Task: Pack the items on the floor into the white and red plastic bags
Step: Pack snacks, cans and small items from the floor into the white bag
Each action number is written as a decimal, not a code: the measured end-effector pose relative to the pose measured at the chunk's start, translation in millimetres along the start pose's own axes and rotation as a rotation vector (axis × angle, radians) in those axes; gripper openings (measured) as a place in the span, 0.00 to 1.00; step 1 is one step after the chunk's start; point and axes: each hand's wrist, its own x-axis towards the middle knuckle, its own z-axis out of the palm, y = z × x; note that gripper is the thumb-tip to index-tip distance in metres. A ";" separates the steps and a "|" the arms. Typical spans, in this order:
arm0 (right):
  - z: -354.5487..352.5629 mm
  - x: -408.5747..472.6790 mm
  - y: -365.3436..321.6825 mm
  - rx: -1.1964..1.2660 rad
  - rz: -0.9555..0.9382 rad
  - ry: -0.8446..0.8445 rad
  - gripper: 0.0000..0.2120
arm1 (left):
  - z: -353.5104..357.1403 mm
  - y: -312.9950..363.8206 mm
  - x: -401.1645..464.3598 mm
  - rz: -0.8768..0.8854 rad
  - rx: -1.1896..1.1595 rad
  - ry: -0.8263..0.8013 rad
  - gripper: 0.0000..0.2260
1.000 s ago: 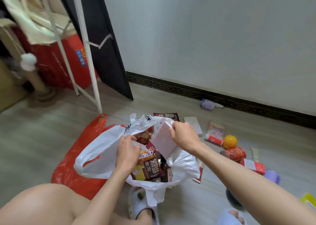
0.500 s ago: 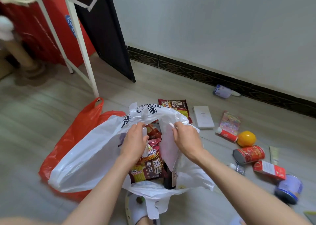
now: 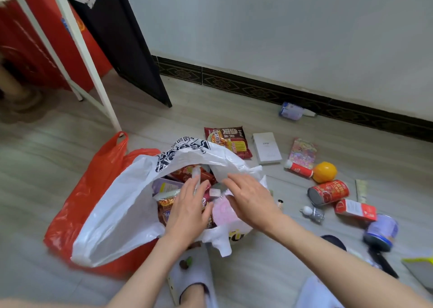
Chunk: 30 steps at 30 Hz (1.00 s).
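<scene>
Two plastic bags: one white (image 3: 121, 204), one red (image 3: 93, 181). Two hands: left (image 3: 187, 211), right (image 3: 250, 197). One orange (image 3: 324, 171), one red can (image 3: 328, 192), one white box (image 3: 267, 147).

Bare forearms, no sleeves; white slippers (image 3: 194, 270) on feet.

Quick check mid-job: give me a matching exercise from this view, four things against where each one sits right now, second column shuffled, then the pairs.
Things:
1. pink packet
2. red can
3. white box
4. red bag

Places:
A. flat on the floor, just right of the noodle packet
B. inside the white bag, under the right hand
C. underneath the white bag
D. on its side on the floor, below the orange ball

Pairs: 1-B, 2-D, 3-A, 4-C
</scene>
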 end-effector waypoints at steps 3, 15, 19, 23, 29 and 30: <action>-32.2 -22.8 22.1 -0.128 -0.030 -0.008 0.21 | -1.7 22.3 -4.5 0.123 0.067 -0.055 0.23; -83.2 -187.6 173.7 -0.313 0.273 0.043 0.24 | 105.1 162.6 0.6 0.465 0.023 -0.277 0.18; -12.2 -267.0 199.6 -0.201 0.516 0.031 0.26 | 163.2 178.6 -2.4 0.486 0.081 -0.463 0.28; 58.3 -320.7 220.8 -0.084 0.715 -0.009 0.27 | 217.8 184.9 7.0 0.456 0.092 -0.599 0.26; 100.5 -340.5 223.4 -0.068 0.841 -0.061 0.25 | 272.3 226.2 39.2 0.468 0.075 -0.773 0.31; 103.5 -341.5 223.9 -0.078 0.850 -0.080 0.25 | 278.6 230.2 38.1 0.522 0.115 -0.805 0.32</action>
